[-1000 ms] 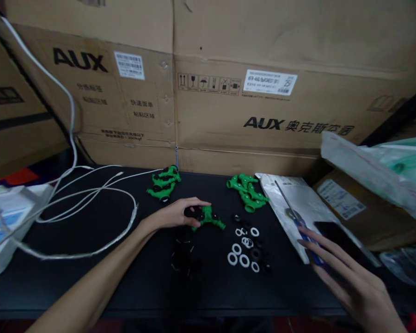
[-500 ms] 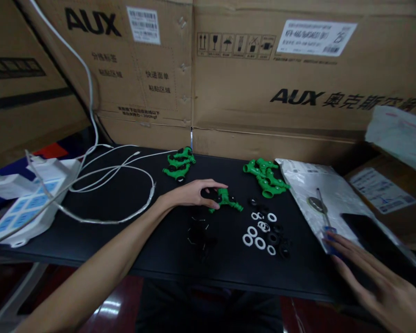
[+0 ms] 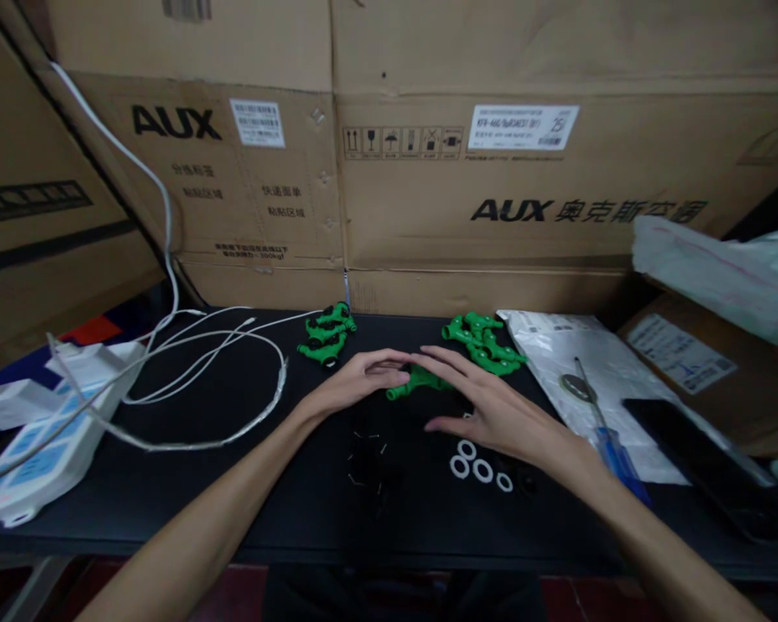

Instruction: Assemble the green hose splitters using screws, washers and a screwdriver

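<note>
A green plastic Y-shaped hose connector [image 3: 416, 380] is between my two hands over the black table. My left hand [image 3: 363, 378] pinches its left side with thumb and fingertips, though the grip is partly hidden. From the right, my right hand [image 3: 486, 399] reaches over the connector, fingers stretched and thumb apart, not closed on it. Below that hand lie white ring washers [image 3: 483, 471], some of them covered by it. Small black parts [image 3: 366, 462], hard to make out, lie nearer the table's front edge.
More green connectors sit behind, in a left group [image 3: 328, 337] and a right group [image 3: 483, 341]. A blue-handled screwdriver [image 3: 615, 453] lies on a white plastic bag [image 3: 545, 333], beside a black phone [image 3: 693, 462]. A power strip [image 3: 71, 449] with cables occupies the left; cardboard boxes [image 3: 402, 216] wall the back.
My right hand has let go of the screwdriver and moved left to the connector. My left hand stays by the connector. The view has tilted up somewhat.
</note>
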A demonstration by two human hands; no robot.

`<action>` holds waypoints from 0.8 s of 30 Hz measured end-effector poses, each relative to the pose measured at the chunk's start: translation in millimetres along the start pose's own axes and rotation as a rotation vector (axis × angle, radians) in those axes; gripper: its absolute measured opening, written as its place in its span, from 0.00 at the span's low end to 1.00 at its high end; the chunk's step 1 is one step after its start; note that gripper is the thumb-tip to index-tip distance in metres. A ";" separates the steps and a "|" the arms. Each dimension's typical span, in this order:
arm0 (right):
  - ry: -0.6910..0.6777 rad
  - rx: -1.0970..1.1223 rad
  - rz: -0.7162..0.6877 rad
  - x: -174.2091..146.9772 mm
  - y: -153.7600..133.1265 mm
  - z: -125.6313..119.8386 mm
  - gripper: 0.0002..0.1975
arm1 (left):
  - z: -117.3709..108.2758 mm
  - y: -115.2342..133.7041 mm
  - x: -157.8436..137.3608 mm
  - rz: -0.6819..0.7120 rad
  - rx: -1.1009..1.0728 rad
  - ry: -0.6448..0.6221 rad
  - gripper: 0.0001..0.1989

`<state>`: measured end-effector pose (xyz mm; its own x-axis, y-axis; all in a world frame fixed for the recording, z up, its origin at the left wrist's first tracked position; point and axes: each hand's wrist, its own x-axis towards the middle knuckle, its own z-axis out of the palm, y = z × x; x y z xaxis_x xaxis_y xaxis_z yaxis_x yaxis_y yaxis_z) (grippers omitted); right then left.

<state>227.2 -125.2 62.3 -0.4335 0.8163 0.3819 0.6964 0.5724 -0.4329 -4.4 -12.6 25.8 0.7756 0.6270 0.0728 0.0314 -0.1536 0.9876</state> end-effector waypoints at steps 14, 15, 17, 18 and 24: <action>0.432 0.536 0.361 -3.3 34.9 -7.2 0.16 | 19.9 4.1 0.0 -0.067 0.241 -0.010 0.18; 0.450 0.590 0.383 -4.3 36.8 -8.0 0.16 | 21.5 5.4 -0.2 -0.049 0.348 -0.015 0.16; 0.473 0.692 0.410 -5.6 40.0 -8.1 0.16 | 28.7 9.6 0.4 0.011 0.506 -0.027 0.14; 0.479 0.735 0.419 -5.9 41.2 -7.7 0.17 | 34.4 12.6 1.6 0.046 0.557 -0.036 0.14; 0.493 0.899 0.445 -5.9 40.3 -6.8 0.17 | 79.3 30.2 24.1 0.248 0.833 -0.250 0.16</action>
<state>261.8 -107.4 48.1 0.1648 0.9563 0.2417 -0.0199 0.2482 -0.9685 65.2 -62.6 46.3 0.9321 0.3331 0.1425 0.2159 -0.8266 0.5197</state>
